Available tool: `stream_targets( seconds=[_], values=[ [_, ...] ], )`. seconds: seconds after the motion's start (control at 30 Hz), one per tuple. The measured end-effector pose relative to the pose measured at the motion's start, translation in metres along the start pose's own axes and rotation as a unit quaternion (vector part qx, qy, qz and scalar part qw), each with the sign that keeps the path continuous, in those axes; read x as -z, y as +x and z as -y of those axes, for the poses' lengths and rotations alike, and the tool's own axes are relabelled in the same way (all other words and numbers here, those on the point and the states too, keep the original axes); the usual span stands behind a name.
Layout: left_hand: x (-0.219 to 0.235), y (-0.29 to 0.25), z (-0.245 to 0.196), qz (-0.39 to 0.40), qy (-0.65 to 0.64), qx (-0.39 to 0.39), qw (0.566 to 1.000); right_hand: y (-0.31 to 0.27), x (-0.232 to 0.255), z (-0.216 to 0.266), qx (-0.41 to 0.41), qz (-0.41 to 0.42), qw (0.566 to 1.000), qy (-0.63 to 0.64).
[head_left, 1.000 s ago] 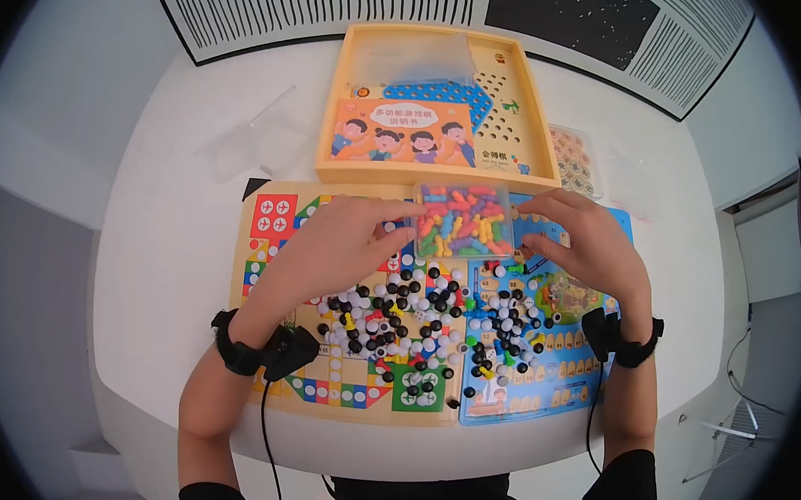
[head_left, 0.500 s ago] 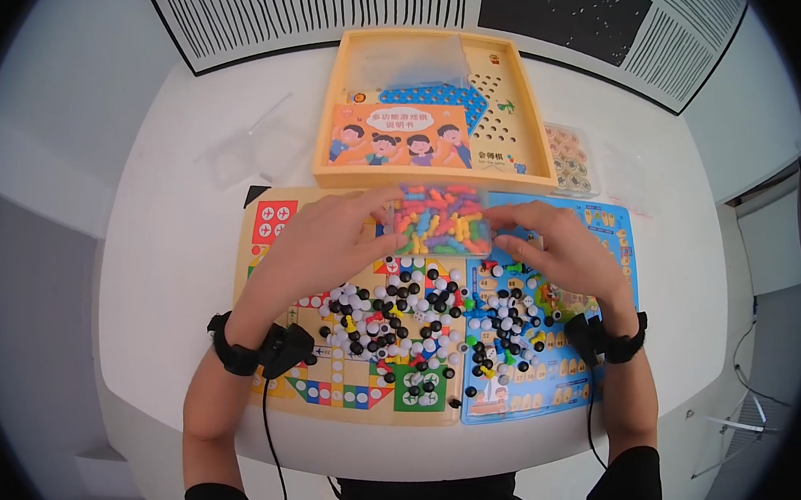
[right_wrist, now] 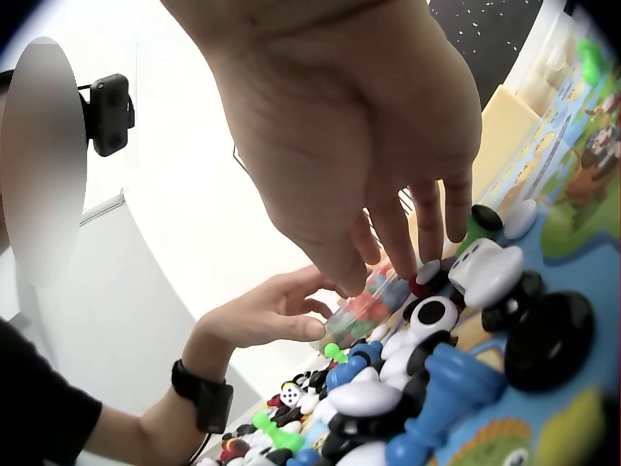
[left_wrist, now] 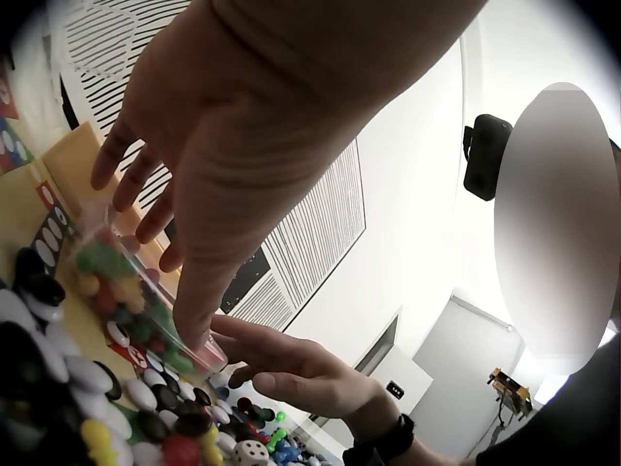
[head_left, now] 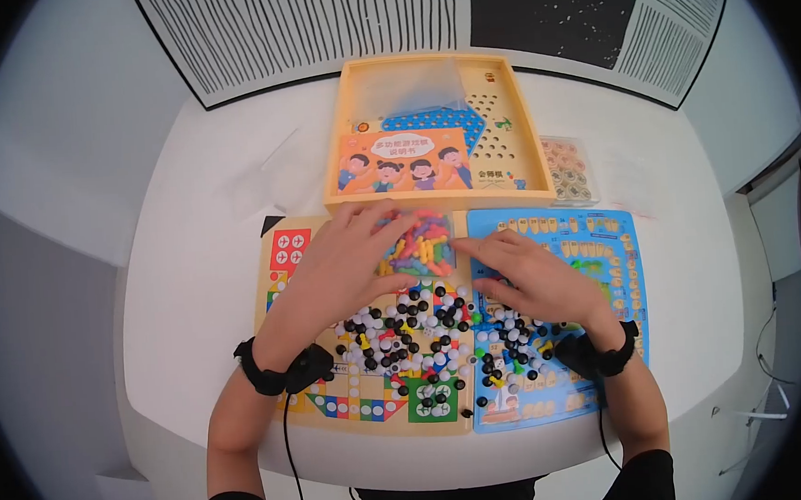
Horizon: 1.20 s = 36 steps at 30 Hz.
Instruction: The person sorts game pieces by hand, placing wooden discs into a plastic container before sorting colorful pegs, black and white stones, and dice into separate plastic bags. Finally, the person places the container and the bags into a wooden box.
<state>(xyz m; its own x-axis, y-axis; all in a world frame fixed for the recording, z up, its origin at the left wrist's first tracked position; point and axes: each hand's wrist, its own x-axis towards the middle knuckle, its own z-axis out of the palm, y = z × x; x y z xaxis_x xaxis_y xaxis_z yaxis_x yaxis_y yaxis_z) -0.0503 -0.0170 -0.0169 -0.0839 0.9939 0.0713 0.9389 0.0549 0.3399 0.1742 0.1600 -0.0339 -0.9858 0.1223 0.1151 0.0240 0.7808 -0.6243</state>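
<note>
A clear plastic box [head_left: 428, 246] full of colorful pegs lies over the game board [head_left: 285, 234], near its top right. My left hand [head_left: 332, 259] spans the box and holds it, thumb at the near edge and fingers over the far side. In the left wrist view the thumb reaches the corner of the box [left_wrist: 146, 311]. My right hand [head_left: 535, 274] is above the blue board [head_left: 622, 273], its forefinger tip right at the box's right edge and its other fingers loosely bent. Black and white pieces [head_left: 406, 332] lie heaped just in front of both hands.
Behind the boards stands a wooden tray [head_left: 542, 163] with an orange booklet [head_left: 404, 161] inside. A clear case of round wooden pieces [head_left: 565, 168] is to its right, and a transparent lid [head_left: 286, 174] lies on the left. Dice and colored pegs are mixed into the heap.
The box has moved left and toward me. My left hand has gone from its left side to across it, and my right hand has followed leftward along with the box.
</note>
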Motion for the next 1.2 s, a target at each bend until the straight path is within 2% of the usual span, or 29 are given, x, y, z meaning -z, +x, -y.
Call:
stream_targets(
  seconds=[0.17,0.2,0.33,0.4,0.47,0.5,0.53,0.57,0.63,0.93,1.0,1.03,1.13,1.2],
  values=[
    [0.005,-0.003,0.003,0.023,0.068,-0.006,0.997,-0.012,0.037,-0.006,-0.039,-0.040,0.998,-0.035],
    [0.006,-0.004,0.003,0.029,0.077,0.000,0.997,-0.016,0.052,-0.006,-0.083,-0.073,0.993,-0.047],
    [0.008,-0.005,0.002,0.047,0.090,0.011,0.995,-0.039,0.094,-0.035,-0.202,-0.218,0.936,-0.187],
    [0.007,-0.004,-0.001,0.049,0.091,0.006,0.995,-0.057,0.109,-0.053,-0.271,-0.245,0.900,-0.238],
    [0.004,-0.002,-0.003,0.047,0.097,0.011,0.994,-0.074,0.122,-0.067,-0.288,-0.261,0.892,-0.232],
    [0.000,-0.001,-0.003,0.043,0.087,-0.030,0.995,-0.074,0.124,-0.072,-0.302,-0.277,0.886,-0.219],
    [-0.005,0.000,-0.003,0.041,0.078,-0.067,0.994,-0.071,0.124,-0.070,-0.295,-0.277,0.889,-0.214],
    [-0.011,0.001,-0.003,0.041,0.084,-0.058,0.994,-0.068,0.125,-0.063,-0.284,-0.284,0.892,-0.209],
    [-0.023,0.002,-0.007,-0.004,0.098,-0.137,0.986,-0.059,0.120,-0.050,-0.264,-0.292,0.899,-0.195],
    [-0.010,-0.008,-0.010,-0.015,0.096,-0.085,0.992,-0.042,0.104,-0.021,-0.220,-0.270,0.920,-0.178],
    [-0.002,-0.011,-0.006,0.019,0.093,-0.022,0.995,-0.042,0.104,-0.021,-0.215,-0.274,0.921,-0.172],
    [0.001,-0.013,-0.001,0.019,0.098,-0.019,0.995,-0.041,0.104,-0.019,-0.212,-0.274,0.923,-0.166],
    [0.019,-0.016,0.019,0.009,0.085,-0.010,0.996,-0.040,0.104,-0.014,-0.203,-0.277,0.927,-0.150],
    [0.043,-0.013,0.026,-0.030,0.068,0.064,0.995,-0.039,0.103,-0.013,-0.201,-0.279,0.928,-0.141]
  ],
)
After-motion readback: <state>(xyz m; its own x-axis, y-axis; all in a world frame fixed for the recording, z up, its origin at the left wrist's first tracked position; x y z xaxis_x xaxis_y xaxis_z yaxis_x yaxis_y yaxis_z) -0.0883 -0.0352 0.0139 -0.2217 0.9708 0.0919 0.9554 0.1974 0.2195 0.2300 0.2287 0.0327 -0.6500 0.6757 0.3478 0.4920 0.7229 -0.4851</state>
